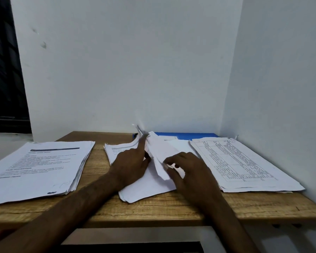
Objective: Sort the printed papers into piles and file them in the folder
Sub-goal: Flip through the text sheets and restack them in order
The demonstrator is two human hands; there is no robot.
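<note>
Centre frame: sheet (156,154) runs near-to-far between hands, right hand (188,167) pinching its near edge, left hand (130,165) straight-fingered, propping pile (146,187).

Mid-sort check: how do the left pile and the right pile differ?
The left pile shows paragraphs under a dark header bar; the right pile shows a ruled table. The right pile's far edge reaches the blue folder; the left pile lies apart from it. Both are white stacks lying flat on the table.
</note>
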